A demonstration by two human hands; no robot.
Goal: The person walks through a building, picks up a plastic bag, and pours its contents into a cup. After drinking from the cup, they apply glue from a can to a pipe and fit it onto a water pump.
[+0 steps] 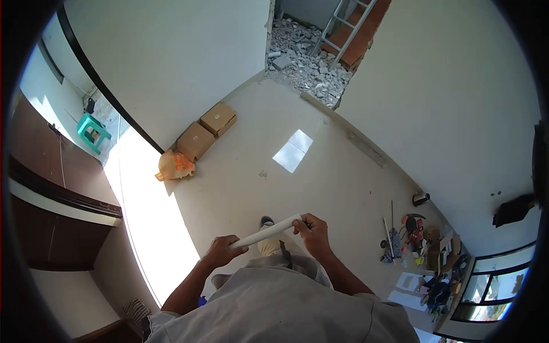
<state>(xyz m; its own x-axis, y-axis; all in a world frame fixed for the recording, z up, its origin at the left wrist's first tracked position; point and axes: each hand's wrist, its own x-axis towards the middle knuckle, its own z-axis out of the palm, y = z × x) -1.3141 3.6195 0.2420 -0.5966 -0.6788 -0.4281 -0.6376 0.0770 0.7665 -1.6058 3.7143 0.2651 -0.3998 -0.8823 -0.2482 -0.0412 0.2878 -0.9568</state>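
Note:
A short white pipe (pixel 266 233) is held in front of my body, slanting up to the right. My left hand (pixel 225 250) is wrapped round its lower left end. At the upper right end, my right hand (pixel 312 233) grips the pipe with thumb and fingers near its tip. Below the pipe, part of my trousers and one shoe (pixel 266 220) show above the pale tiled floor (pixel 240 194). A dark strap (pixel 285 254) hangs at my waist.
Two cardboard boxes (pixel 195 140) and an orange-marked bag (pixel 176 164) stand along the left wall. Rubble (pixel 311 63) and a ladder (pixel 346 28) fill the far opening. Tools (pixel 413 228) lie at right. A green stool (pixel 91 132) stands beyond the left doorway.

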